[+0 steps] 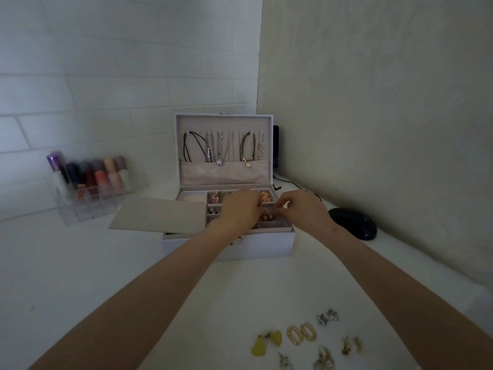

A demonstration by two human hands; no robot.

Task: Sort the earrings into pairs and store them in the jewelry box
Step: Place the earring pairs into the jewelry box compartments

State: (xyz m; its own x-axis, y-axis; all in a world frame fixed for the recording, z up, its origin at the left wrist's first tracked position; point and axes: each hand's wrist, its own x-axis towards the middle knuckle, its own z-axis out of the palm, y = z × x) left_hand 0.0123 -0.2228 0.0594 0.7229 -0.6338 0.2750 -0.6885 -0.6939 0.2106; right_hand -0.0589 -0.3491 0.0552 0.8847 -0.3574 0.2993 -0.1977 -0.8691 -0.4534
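- Head view: loose insert panel [160, 214] overhangs jewelry box [229, 247] edge; a nudge tips it off
- left hand [241, 209] curled over compartments, grip hidden; right hand [298, 209] fingertips pinched, contents cannot tell; fumble means wrong slot
- earrings [301, 337] on worktop [80, 276] beside right forearm, could get swept

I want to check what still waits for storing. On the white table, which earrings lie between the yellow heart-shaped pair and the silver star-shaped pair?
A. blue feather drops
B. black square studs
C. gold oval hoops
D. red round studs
C: the gold oval hoops lie side by side on the white table, right of the yellow heart-shaped earrings and left of the silver star-shaped earrings.
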